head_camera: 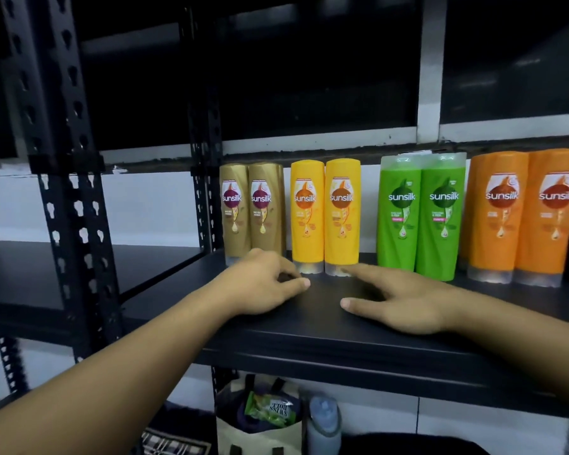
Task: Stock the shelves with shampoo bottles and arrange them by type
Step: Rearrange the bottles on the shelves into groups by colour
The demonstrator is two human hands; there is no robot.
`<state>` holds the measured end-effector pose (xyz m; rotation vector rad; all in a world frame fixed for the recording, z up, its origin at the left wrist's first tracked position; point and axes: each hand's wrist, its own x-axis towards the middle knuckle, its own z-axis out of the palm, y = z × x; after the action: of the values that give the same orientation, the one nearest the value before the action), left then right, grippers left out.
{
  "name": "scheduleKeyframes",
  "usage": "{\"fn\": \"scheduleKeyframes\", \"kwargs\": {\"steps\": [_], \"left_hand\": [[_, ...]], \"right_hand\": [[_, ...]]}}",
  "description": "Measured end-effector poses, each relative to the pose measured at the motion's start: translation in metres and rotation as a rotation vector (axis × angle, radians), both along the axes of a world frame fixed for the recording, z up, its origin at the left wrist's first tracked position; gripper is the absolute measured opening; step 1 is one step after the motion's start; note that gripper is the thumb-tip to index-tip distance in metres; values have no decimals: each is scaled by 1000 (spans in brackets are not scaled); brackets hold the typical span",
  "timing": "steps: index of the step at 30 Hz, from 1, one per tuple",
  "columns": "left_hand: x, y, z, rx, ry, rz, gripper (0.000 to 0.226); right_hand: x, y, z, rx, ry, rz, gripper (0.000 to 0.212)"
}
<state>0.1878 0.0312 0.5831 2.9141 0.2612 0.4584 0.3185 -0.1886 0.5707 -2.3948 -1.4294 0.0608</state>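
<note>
Sunsilk bottles stand in pairs by colour along the back of a black shelf (326, 326): two gold bottles (252, 210), two yellow bottles (326, 215), two green bottles (421, 215), two orange bottles (523, 218). My left hand (263, 284) hovers over the shelf in front of the gold and yellow bottles, its fingers loosely curled and holding nothing. My right hand (398, 300) lies low over the shelf with its fingers stretched toward the base of the right yellow bottle. Whether a fingertip touches that bottle is unclear.
A black slotted upright (69, 192) stands at the left, with another dark shelf (46, 274) beyond it. Under the shelf sit a tote bag (260, 431) holding a green packet and a grey-capped bottle (324, 421). A dark bottle shows at the far right edge.
</note>
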Motion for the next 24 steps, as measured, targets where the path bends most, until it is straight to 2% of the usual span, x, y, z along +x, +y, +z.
{"fn": "scheduleKeyframes", "kwargs": {"steps": [2,4,8,10,13,16,20,24], "left_hand": [[14,3,11,10,-124,49,37],[32,9,20,-2,-270,108,34],[63,18,28,-25,-626,210,34],[77,19,27,-97,-686,198,38],[93,19,18,-159,-680,126,53],[100,25,7,-251,-656,48,70],[108,40,-3,-469,-514,-32,98],[111,44,-7,-412,-450,-8,93]], "right_hand": [[-3,13,6,189,-36,-57,81],[-3,30,14,430,-38,-126,76],[6,69,18,816,197,-343,67],[15,87,17,913,233,-363,50],[26,101,16,910,197,-365,44],[35,102,8,873,159,-350,53],[49,99,2,749,207,-370,60],[54,101,0,735,189,-385,65]]}}
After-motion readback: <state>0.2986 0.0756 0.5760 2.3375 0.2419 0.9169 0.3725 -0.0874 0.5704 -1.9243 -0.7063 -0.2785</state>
